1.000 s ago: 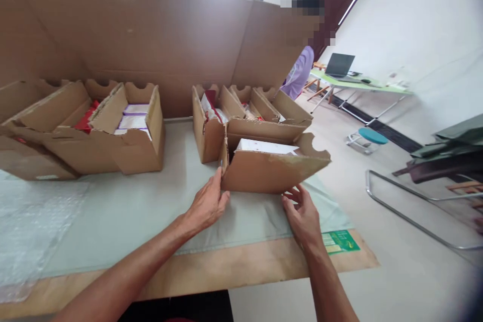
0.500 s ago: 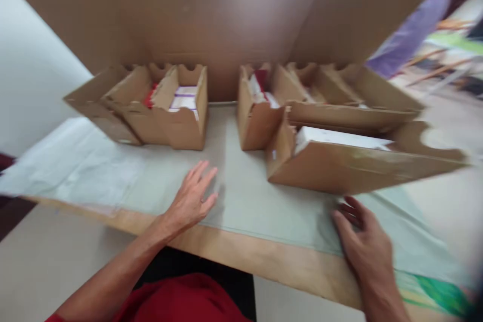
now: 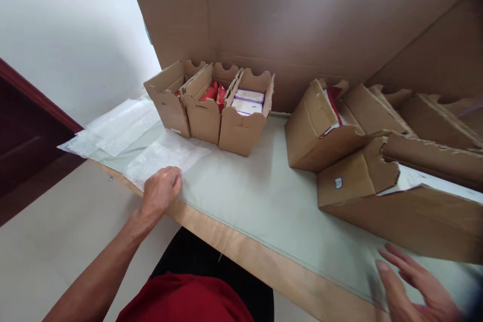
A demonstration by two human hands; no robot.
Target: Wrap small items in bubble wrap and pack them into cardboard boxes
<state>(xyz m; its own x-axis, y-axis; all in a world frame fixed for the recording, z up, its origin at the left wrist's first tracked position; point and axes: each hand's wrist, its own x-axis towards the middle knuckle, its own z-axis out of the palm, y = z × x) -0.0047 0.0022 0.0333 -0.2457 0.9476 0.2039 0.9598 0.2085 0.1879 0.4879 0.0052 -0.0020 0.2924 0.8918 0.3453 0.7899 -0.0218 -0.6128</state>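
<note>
My left hand (image 3: 161,192) is closed on the near right edge of a translucent plastic bag (image 3: 160,156), which lies on the pale green cloth (image 3: 241,191). More such plastic bags (image 3: 121,123) lie flat at the table's left end. My right hand (image 3: 418,287) has its fingers apart and holds nothing; it is low at the right, beside a long cardboard box (image 3: 407,216) with something white inside. In the left row stand a cardboard box (image 3: 241,131) of white packs with purple edges (image 3: 247,103) and a box (image 3: 202,121) of red packets (image 3: 215,93).
Another cardboard box (image 3: 171,105) stands at the left of that row. Several more boxes, including one (image 3: 313,131) with red and white contents, stand at the right. A tall cardboard panel (image 3: 283,25) rises behind. The wooden table edge (image 3: 234,239) runs along the front.
My left hand has moved left and closed on a plastic bag, whose near end now lies farther right. The view has turned left. My right hand stays open near the long box.
</note>
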